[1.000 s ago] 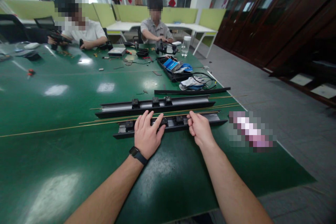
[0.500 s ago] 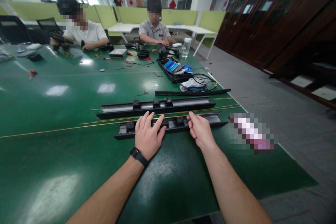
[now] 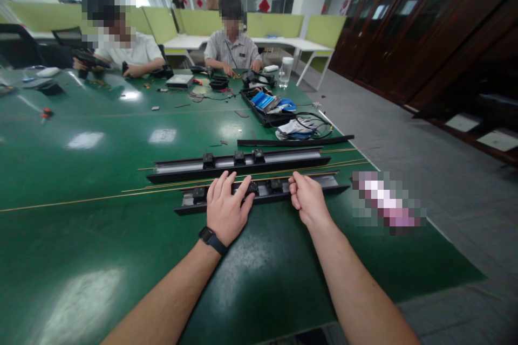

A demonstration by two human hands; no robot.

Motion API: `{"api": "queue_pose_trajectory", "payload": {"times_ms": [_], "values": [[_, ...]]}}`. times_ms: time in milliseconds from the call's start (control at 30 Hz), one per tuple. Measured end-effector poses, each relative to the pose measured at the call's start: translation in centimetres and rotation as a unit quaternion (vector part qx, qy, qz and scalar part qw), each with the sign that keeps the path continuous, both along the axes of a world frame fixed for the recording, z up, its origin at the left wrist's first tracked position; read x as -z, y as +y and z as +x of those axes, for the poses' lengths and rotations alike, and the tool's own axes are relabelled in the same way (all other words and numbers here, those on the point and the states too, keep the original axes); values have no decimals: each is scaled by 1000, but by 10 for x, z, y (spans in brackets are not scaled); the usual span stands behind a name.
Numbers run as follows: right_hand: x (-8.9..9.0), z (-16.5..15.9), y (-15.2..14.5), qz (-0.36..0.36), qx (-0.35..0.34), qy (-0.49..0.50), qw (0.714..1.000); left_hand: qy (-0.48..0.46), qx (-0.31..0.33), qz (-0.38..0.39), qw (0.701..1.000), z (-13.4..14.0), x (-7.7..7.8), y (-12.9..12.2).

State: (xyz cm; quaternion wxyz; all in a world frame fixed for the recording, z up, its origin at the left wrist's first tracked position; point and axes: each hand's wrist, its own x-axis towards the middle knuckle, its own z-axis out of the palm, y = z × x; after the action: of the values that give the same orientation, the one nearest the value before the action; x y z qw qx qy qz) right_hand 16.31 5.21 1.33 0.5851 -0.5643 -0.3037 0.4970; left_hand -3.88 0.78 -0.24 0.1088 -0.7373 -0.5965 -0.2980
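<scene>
My left hand (image 3: 227, 202), a dark watch on its wrist, lies palm down across the near black channel (image 3: 270, 199) with its fingers spread. It hides part of the channel and of the black blocks inside; one block (image 3: 276, 185) shows between my hands. My right hand (image 3: 307, 199) is closed in a pinch at the channel's far edge, on a thin brass-coloured rod (image 3: 269, 178) that runs along that edge. Behind lies a second black channel (image 3: 238, 170) with a pale inner face and three black blocks. More thin rods (image 3: 162, 188) lie between the channels.
A loose black strip (image 3: 295, 141) lies farther back. Beyond it are a black tray (image 3: 267, 117) with blue packets, a glove (image 3: 297, 128), cables and a clear cup (image 3: 285, 73). A blurred pink item (image 3: 384, 199) is near the right edge. Two people sit across the green table (image 3: 121, 242).
My hands keep nearly the same place and grip. The view has shifted slightly. Across the table, one person's hands have moved apart.
</scene>
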Motion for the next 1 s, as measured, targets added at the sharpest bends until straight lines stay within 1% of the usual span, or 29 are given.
{"api": "queue_pose_trajectory", "payload": {"times_ms": [100, 400, 633, 833, 1000], "values": [[0, 0, 0, -4, 1, -3, 1000, 2, -2, 0, 1000, 0, 1, 0], [-1, 1, -1, -10, -30, -26, 999, 6, -4, 1, 1000, 0, 0, 0], [1, 1, 1, 0, -13, -8, 1000, 3, -2, 0, 1000, 0, 0, 0], [-2, 0, 0, -6, 8, 4, 1000, 9, -5, -4, 1000, 0, -1, -1], [-2, 1, -1, -15, -5, -6, 1000, -1, -3, -3, 1000, 0, 0, 0]]}}
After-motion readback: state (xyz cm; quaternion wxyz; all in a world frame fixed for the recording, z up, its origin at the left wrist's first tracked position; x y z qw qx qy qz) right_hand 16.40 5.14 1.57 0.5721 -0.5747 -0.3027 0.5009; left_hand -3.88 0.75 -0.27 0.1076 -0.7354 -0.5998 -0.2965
